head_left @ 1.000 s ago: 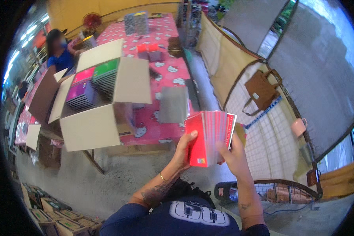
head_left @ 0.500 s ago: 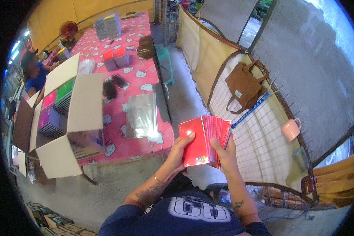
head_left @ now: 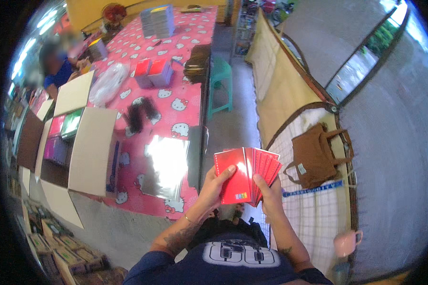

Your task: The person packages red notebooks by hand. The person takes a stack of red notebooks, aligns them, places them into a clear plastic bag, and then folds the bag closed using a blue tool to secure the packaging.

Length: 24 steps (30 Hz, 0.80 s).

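A fanned stack of red notebooks (head_left: 234, 175) with punched edges is held out in front of me, over the floor beside the table. My left hand (head_left: 215, 186) grips its left side, thumb pressed on the front cover. On the right side, my right hand (head_left: 270, 194) holds the spread edges with its thumb across them. The fingers behind the stack are hidden. Left of my hands, a pile of clear plastic sleeves (head_left: 165, 167) lies glaring on the pink patterned table (head_left: 128, 164).
An open carton (head_left: 91, 151) with colored notebooks stands at the table's left edge. Farther back are red notebooks (head_left: 152, 72), a crumpled plastic bag (head_left: 109, 84) and a green stool (head_left: 221, 85). A brown bag (head_left: 314, 154) hangs at right. Another person (head_left: 54, 71) sits far left.
The view has shifted, so the table and carton appear nearer and the brown bag lower right. Both hands keep hold of the notebooks, whose right-hand edges now fan out at a different slant.
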Motion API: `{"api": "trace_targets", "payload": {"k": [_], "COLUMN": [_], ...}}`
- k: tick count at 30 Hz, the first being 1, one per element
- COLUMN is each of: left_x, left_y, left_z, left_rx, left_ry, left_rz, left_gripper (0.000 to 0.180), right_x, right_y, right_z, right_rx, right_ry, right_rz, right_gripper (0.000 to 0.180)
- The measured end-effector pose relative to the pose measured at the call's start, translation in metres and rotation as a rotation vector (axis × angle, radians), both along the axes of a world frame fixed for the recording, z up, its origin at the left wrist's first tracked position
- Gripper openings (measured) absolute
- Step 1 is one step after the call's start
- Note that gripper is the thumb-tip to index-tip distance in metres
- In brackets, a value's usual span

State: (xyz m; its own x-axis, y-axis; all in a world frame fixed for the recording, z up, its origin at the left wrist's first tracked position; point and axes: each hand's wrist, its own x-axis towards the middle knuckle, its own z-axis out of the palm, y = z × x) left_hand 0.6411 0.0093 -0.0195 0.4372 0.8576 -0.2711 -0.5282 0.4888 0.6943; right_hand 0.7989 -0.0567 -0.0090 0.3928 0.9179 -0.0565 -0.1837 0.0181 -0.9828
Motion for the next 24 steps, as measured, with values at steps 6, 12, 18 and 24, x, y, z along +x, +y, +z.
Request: {"api": "trace_targets", "payload": {"k": [6,12,18,24], "left_x": [0.037,0.046,0.049,0.03], "left_y": [0.036,0.081,0.155,0.247], "left_z": [0.012,-0.002,-0.013,-0.006], "left_rx": [0.061,0.019,-0.039,-0.077], "left_ry": [0.096,0.069,0.056,-0.06], "left_rz": [0.286,0.445,0.657,0.88], "left_gripper": [0.032,0.033,0.031,0.032], "right_x": [0.041,0.057,0.062,0.062], "right_y": [0.071,0.142,0.242,0.355], "right_z": [-0.001,-0.011,-0.039,-0.061], "right_rx": [0.005,-0.004,-0.018,-0.053], "right_ry": [0.131,0.217,0.188,0.375], "right_rz": [0.216,0.331,0.416,0.526], "right_gripper": [0.042,0.043,0.047,0.044]}}
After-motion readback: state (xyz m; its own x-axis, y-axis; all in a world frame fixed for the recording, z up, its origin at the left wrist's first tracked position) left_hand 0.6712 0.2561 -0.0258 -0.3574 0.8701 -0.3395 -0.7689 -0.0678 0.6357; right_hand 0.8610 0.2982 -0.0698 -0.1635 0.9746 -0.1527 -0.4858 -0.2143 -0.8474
